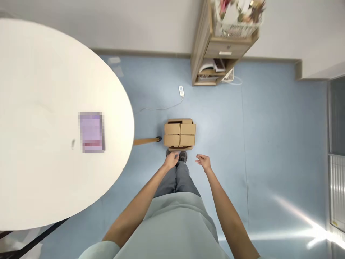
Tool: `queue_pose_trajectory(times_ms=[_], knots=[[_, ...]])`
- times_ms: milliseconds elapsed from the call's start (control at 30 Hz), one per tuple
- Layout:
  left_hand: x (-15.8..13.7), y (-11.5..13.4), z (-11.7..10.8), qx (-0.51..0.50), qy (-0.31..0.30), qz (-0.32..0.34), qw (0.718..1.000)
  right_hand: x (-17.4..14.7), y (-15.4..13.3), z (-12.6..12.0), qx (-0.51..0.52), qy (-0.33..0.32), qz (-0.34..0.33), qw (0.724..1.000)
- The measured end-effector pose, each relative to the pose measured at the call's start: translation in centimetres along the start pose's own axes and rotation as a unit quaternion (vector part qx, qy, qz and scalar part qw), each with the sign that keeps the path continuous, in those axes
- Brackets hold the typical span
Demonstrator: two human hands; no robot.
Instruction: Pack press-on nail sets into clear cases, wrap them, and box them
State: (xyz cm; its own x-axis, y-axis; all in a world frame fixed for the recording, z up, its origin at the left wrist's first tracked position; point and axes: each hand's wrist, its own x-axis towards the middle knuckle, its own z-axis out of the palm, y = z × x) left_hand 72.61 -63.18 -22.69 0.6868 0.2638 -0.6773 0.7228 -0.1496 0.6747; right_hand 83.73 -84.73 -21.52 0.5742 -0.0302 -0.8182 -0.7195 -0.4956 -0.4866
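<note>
A brown cardboard box (180,148) sits on the floor just in front of my shoes, with its top open. Several smaller cardboard boxes (172,140) fill it in two rows. Close to the box's near edge, above my shoes, is my left hand (171,160); its fingers are loosely bent and no object shows in them. My right hand (204,162) hovers to the right of the box's near corner, apart from it, thumb and fingers spread with nothing between them.
On the left stands a round white table (48,180) bearing a blurred purple item (91,131); its wooden leg (147,141) reaches near the box. A white plug strip (181,91) with a cable lies beyond. A wooden cabinet (201,50) holding a white basket (237,28) stands by the wall.
</note>
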Motion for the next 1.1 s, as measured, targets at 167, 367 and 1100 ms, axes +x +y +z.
queue_pose_trajectory(times_ms=[167, 367, 1100], knots=[[-8.6, 7.9, -2.6, -0.028, 0.045, 0.028, 0.998, -9.3, -4.8, -4.4, 0.041, -0.025, -0.074, 0.996], [-16.5, 12.5, -4.4, -0.136, 0.068, 0.076, 0.985, -15.2, -8.6, -6.6, 0.024, -0.09, -0.178, 0.98], [-40.2, 2.3, -15.3, -0.309, 0.298, 0.097, 0.898, -33.4, -7.6, 6.9, -0.11, -0.29, -0.315, 0.897]])
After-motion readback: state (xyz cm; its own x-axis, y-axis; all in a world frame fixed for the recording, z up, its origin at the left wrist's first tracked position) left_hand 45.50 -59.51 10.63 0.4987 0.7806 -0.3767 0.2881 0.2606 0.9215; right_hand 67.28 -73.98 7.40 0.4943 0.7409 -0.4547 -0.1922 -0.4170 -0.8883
